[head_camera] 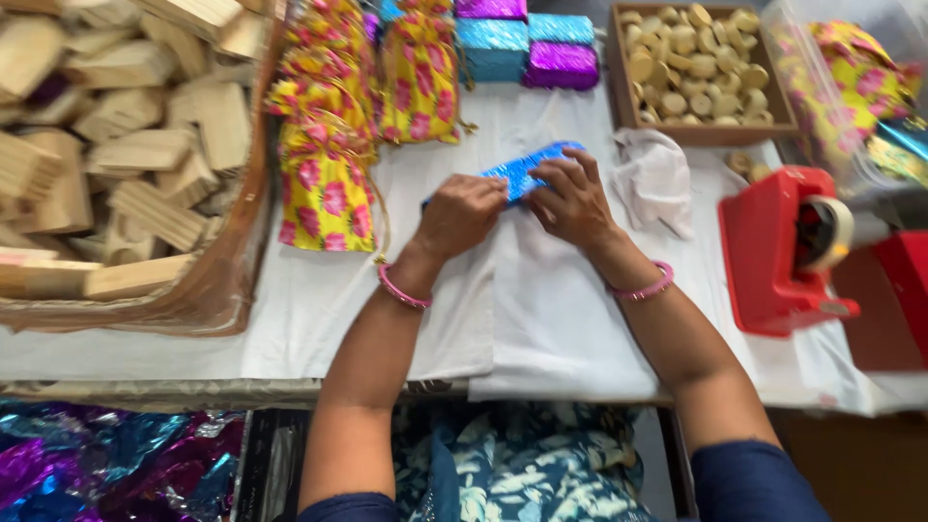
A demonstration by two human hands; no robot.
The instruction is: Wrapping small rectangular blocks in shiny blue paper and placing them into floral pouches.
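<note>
tape dispenser (778, 246) beside blue packet (527, 169)

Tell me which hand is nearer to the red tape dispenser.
Right. The right hand rests on the blue glitter packet, with a white cloth between it and the red tape dispenser; the left hand lies farther away, beyond the right.

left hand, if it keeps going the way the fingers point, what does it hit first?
The left hand points up and right, already resting on the blue glitter-wrapped block. Past that, bare white table cover, then likely the purple glitter-wrapped block in the stack at the back. Depth is unclear.
</note>
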